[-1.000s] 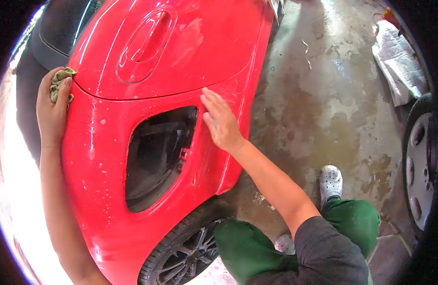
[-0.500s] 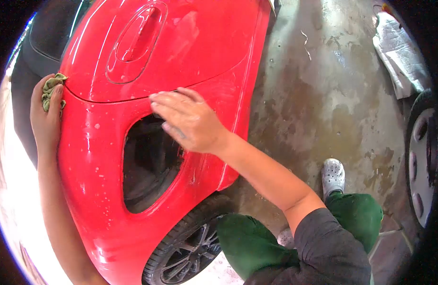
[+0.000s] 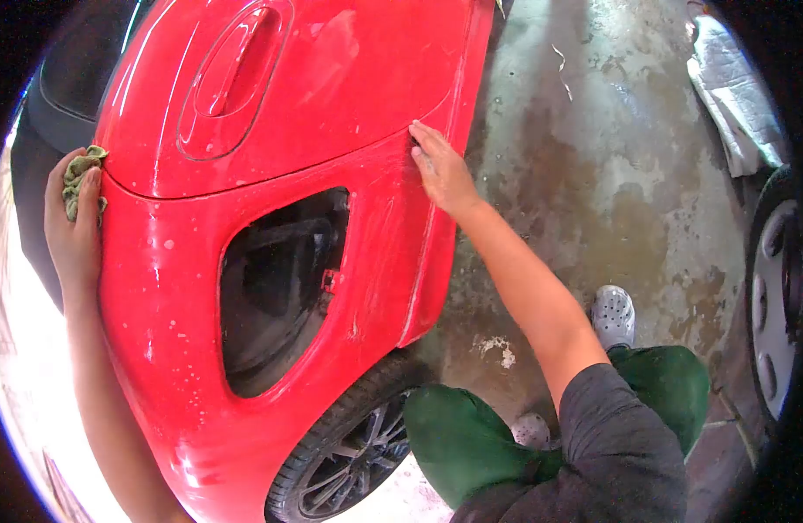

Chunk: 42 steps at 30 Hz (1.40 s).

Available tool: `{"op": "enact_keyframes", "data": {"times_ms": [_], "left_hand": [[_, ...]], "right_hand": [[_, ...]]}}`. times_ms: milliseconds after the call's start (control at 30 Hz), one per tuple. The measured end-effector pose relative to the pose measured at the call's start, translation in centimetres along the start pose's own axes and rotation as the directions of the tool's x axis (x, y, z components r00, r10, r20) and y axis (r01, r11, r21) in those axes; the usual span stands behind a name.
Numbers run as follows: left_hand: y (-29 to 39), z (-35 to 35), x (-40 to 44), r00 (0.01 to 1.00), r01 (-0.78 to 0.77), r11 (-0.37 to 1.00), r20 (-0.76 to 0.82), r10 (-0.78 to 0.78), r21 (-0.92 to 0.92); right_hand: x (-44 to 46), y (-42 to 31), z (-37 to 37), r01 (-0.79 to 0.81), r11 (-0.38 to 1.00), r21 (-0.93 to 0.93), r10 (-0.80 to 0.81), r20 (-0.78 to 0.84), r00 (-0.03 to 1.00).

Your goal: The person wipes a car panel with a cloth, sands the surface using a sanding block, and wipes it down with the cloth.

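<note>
A red car body (image 3: 183,305) fills the left and middle of the view, with small drops or spots on its paint. My left hand (image 3: 73,228) is closed around a crumpled green cloth (image 3: 82,185) at the panel's left edge. Near the panel's right edge, my right hand (image 3: 443,173) rests with its fingertips at the seam; its fingers are stretched out and it holds nothing. Below and between the hands is a dark opening (image 3: 279,288) in the bodywork, with a small red bracket (image 3: 330,281) at its right side.
A black-spoked wheel (image 3: 353,458) sits under the car near my green-clad knee. Stained concrete floor (image 3: 584,192) lies to the right. Farther right are a silvery sheet (image 3: 734,96) and another wheel (image 3: 774,305). A dark car part (image 3: 61,96) is at upper left.
My right hand went left across the seam above the opening, then back right to the panel's right edge. My left hand keeps the cloth at the left edge. The view has shifted slightly.
</note>
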<state>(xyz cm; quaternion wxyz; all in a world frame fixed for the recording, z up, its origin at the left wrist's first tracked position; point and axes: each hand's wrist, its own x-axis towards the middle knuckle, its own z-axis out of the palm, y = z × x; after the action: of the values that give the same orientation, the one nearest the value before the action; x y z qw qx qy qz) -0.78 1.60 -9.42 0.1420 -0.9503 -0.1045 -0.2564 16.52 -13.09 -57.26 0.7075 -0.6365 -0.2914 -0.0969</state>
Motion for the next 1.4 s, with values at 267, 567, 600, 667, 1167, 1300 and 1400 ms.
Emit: {"op": "enact_keyframes", "data": {"times_ms": [267,567,600,667,1167,1300,1400], "left_hand": [[0.3,0.2,0.0,1.0,0.005,1.0,-0.008,-0.005,0.005],[0.2,0.0,-0.1,1.0,-0.005,1.0,0.005,0.005,0.012],[-0.2,0.0,0.0,1.0,-0.004,1.0,0.006,0.004,0.002],[-0.2,0.1,0.1,1.0,0.005,1.0,0.005,-0.005,-0.015],[-0.9,0.2,-0.1,0.994,0.111,0.993,0.006,-0.111,-0.04],[-2.2,-0.3,0.2,0.997,0.066,0.997,0.039,-0.064,-0.032],[-2.6,-0.6,0.2,0.998,0.02,1.0,0.068,-0.019,-0.012]], "right_hand": [[-2.9,-8.4,2.7,0.132,0.989,-0.064,-0.139,-0.108,0.984],[1.9,-1.0,2.4,-0.358,0.933,0.039,0.36,-0.127,0.924],[1.2,-3.3,2.4,-0.332,0.942,0.049,0.336,-0.123,0.934],[-0.8,-7.5,3.0,-0.256,0.965,0.052,0.261,-0.132,0.956],[3.4,7.8,2.3,-0.362,0.932,-0.009,0.358,-0.122,0.926],[5.1,11.1,1.1,-0.351,0.935,-0.054,0.344,-0.108,0.933],[7.0,13.2,0.2,-0.339,0.925,-0.171,0.328,-0.091,0.94]]}}
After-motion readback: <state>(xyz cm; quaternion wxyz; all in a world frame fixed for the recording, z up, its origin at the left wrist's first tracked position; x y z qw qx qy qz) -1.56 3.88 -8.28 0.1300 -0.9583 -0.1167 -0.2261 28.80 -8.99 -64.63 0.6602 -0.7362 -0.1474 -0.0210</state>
